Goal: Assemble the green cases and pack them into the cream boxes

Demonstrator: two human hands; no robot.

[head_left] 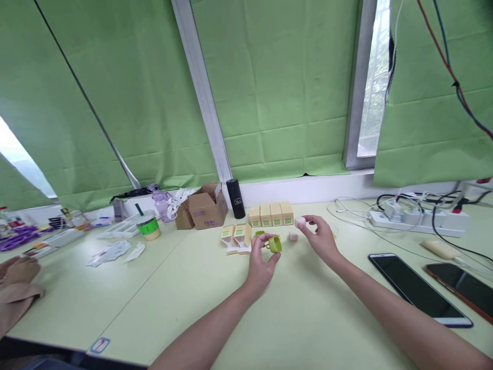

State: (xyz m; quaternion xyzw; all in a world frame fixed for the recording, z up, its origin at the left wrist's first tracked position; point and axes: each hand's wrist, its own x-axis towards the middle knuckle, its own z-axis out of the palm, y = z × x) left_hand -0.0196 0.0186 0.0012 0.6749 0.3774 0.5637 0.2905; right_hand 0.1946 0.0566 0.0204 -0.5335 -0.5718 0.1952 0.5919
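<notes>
My left hand (262, 265) is closed on a small green cup (275, 244) with a little handle, held tilted above the table. In my right hand (320, 237), a small white roundish piece (300, 222) is pinched between thumb and fingers. A pale pink block (293, 236) lies on the table between the two hands. Part of another green piece (259, 233) shows behind my left hand. Two opened small boxes (234, 237) lie just left of that hand. Behind them stands a row of several closed tan boxes (271, 214).
Left of the boxes are a black bottle (235, 199), a cardboard box (208, 206) and a drink cup (148, 226). Two phones (418, 288) and a power strip (418, 222) with tangled cables lie at right. Another person's hand (21, 271) rests at the far left.
</notes>
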